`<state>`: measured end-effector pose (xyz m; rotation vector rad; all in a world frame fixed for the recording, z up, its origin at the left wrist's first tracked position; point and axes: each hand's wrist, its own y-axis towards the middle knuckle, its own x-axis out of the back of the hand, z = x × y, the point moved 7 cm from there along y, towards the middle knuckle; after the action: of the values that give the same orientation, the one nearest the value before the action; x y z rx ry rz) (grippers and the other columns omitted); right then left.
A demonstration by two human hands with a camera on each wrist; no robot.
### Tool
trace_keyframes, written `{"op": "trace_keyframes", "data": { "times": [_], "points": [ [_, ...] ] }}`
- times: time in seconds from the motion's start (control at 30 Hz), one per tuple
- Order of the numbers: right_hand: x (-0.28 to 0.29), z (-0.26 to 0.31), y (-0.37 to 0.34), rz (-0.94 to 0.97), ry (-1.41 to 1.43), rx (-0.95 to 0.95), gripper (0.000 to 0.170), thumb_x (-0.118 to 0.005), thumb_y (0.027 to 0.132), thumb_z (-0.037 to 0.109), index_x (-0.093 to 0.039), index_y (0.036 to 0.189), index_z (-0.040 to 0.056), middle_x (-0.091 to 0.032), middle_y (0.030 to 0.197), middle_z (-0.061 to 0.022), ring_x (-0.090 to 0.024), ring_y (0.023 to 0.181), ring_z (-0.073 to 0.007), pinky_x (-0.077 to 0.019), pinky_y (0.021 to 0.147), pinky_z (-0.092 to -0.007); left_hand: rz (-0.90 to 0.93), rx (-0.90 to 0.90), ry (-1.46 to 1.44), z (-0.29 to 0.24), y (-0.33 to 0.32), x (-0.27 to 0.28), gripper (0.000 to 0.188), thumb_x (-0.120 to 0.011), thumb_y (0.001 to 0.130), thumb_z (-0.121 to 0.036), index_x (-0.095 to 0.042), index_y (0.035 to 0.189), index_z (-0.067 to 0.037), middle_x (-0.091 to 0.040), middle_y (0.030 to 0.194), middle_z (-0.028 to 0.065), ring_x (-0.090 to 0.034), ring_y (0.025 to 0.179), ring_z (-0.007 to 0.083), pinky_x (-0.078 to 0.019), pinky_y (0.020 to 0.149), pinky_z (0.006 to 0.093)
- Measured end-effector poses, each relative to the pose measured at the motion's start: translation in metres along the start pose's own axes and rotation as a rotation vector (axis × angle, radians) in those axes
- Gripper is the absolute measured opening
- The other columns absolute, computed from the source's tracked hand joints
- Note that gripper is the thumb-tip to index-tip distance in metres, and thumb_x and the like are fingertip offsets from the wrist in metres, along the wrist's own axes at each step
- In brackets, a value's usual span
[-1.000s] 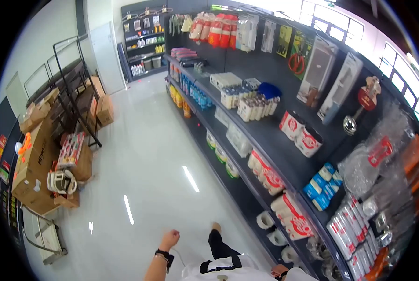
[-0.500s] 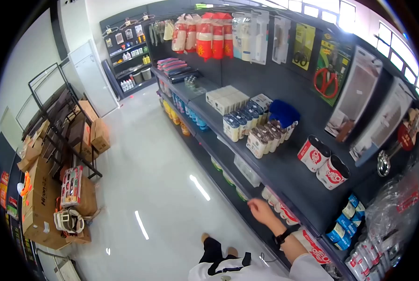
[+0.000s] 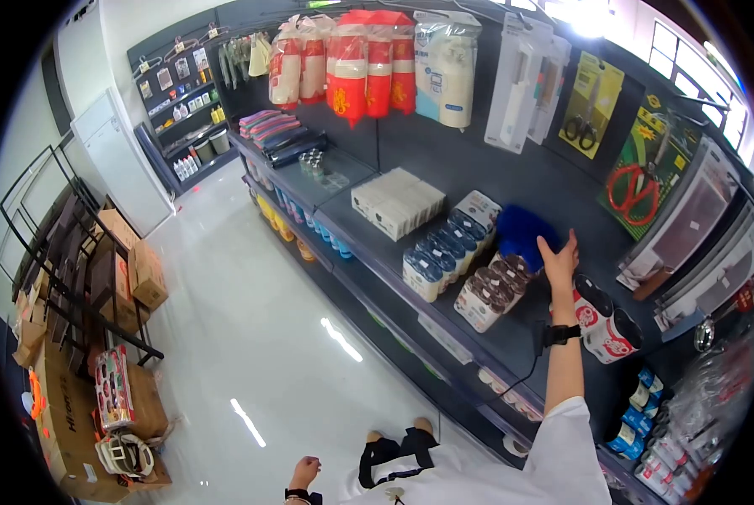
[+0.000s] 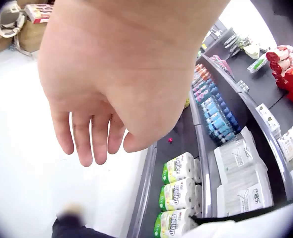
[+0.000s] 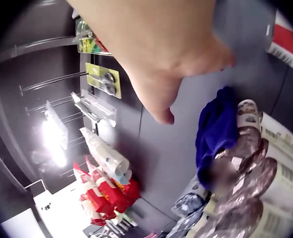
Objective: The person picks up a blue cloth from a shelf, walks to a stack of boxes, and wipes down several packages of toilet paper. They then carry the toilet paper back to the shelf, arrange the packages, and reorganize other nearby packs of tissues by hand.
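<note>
A bright blue fuzzy cloth lies bunched on the upper shelf, partly over the end of a brown-topped pack of bottle-like packages. My right hand reaches over the shelf just right of the cloth, thumb and fingers spread and holding nothing. In the right wrist view, the hand is beside the blue cloth, with a gap between them. My left hand hangs low over the floor at my side, its fingers loosely extended and nothing in them.
Dark-topped packs and a white pack stand left of the cloth. Two red-and-white rolls are by my right forearm. Scissors and bagged goods hang behind. Cardboard boxes and a black rack line the left side.
My right arm has risen from my side, past the lower shelves, to the blue cloth on the upper shelf. The view has come closer to that shelf. The cloth stays in place.
</note>
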<state>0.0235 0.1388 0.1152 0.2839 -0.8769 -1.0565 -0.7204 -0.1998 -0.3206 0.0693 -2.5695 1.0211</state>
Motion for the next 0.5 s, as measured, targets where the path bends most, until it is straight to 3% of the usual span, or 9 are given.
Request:
{"op": "trace_keyframes", "data": {
  "times": [0.07,0.1,0.2,0.23,0.3,0.33,0.37,0.4,0.5],
  "points": [
    [-0.013,-0.008,0.002,0.164,-0.193,-0.119,0.095,-0.082,0.077,0.054,-0.040,0.154,0.0163,-0.050,0.147,-0.0290,-0.045,0.136,-0.0499,-0.0332,0.115,-0.0544,-0.015,-0.019,0.005,-0.024,0.015,0.010,0.032,-0.057,0.094,-0.019,-0.068,0.109,0.006,-0.076,0.095,0.0155,-0.074,0.083,0.0224,-0.0586,0.077,0.0342],
    [-0.033,-0.027,0.005,0.273,-0.233,-0.084,0.095,-0.083,0.074,0.057,-0.041,0.153,0.0261,-0.051,0.144,-0.0281,-0.047,0.133,-0.0504,-0.0338,0.113,-0.0577,-0.023,-0.036,0.003,-0.034,0.019,0.012,0.033,-0.057,0.094,-0.019,-0.068,0.111,0.006,-0.075,0.097,0.0159,-0.074,0.083,0.0230,-0.0586,0.078,0.0343],
    [-0.039,-0.024,-0.001,0.307,-0.211,-0.045,0.090,-0.084,0.074,0.054,-0.045,0.150,0.0263,-0.056,0.137,-0.0247,-0.050,0.129,-0.0487,-0.0353,0.111,-0.0568,-0.040,-0.107,0.026,-0.046,0.024,0.009,0.033,-0.059,0.091,-0.023,-0.070,0.106,0.004,-0.075,0.091,0.0164,-0.073,0.082,0.0237,-0.0576,0.078,0.0348],
    [-0.029,-0.008,-0.004,0.248,-0.258,0.013,0.073,-0.083,0.077,0.047,-0.054,0.140,0.0240,-0.060,0.130,-0.0211,-0.052,0.127,-0.0459,-0.0382,0.108,-0.0570,-0.038,-0.108,0.026,-0.050,0.025,0.006,0.033,-0.059,0.091,-0.023,-0.070,0.106,0.004,-0.075,0.091,0.0164,-0.073,0.082,0.0237,-0.0576,0.078,0.0348],
    [-0.034,-0.007,0.002,0.228,-0.270,0.070,0.064,-0.082,0.079,0.043,-0.058,0.135,0.0231,-0.061,0.127,-0.0202,-0.055,0.124,-0.0447,-0.0411,0.105,-0.0558,0.101,0.005,0.339,-0.045,0.028,-0.011,0.037,-0.059,0.093,-0.025,-0.069,0.112,0.006,-0.075,0.094,0.0138,-0.073,0.087,0.0230,-0.0567,0.077,0.0335],
    [-0.036,-0.005,0.002,0.217,-0.283,0.121,0.056,-0.081,0.081,0.040,-0.062,0.130,0.0222,-0.063,0.125,-0.0193,-0.057,0.121,-0.0435,-0.0440,0.102,-0.0545,0.104,-0.010,0.379,-0.055,0.018,-0.018,0.038,-0.060,0.092,-0.026,-0.071,0.108,0.006,-0.076,0.092,0.0132,-0.073,0.087,0.0214,-0.0561,0.078,0.0335],
    [-0.031,0.006,0.005,0.177,-0.235,0.142,0.044,-0.078,0.085,0.031,-0.064,0.123,0.0148,-0.066,0.116,-0.0211,-0.063,0.111,-0.0430,-0.0487,0.095,-0.0509,0.168,0.016,0.385,-0.040,0.027,-0.028,0.038,-0.059,0.092,-0.027,-0.072,0.107,0.005,-0.076,0.092,0.0130,-0.073,0.087,0.0217,-0.0561,0.078,0.0343],
    [-0.036,-0.001,0.010,0.179,-0.236,0.144,0.044,-0.078,0.085,0.031,-0.064,0.123,0.0148,-0.066,0.116,-0.0211,-0.063,0.111,-0.0430,-0.0487,0.095,-0.0509,0.232,0.042,0.387,-0.023,0.036,-0.039,0.039,-0.059,0.091,-0.029,-0.073,0.106,0.005,-0.076,0.092,0.0128,-0.072,0.087,0.0219,-0.0561,0.079,0.0350],
    [-0.033,-0.008,0.027,0.037,0.215,0.080,0.038,-0.073,0.092,0.024,-0.062,0.121,0.0038,-0.068,0.110,-0.0240,-0.067,0.103,-0.0385,-0.0499,0.094,-0.0430,0.224,0.103,0.304,-0.022,0.029,-0.055,0.038,-0.060,0.091,-0.031,-0.074,0.101,0.003,-0.076,0.091,0.0128,-0.072,0.085,0.0220,-0.0558,0.080,0.0354]
  ]
}}
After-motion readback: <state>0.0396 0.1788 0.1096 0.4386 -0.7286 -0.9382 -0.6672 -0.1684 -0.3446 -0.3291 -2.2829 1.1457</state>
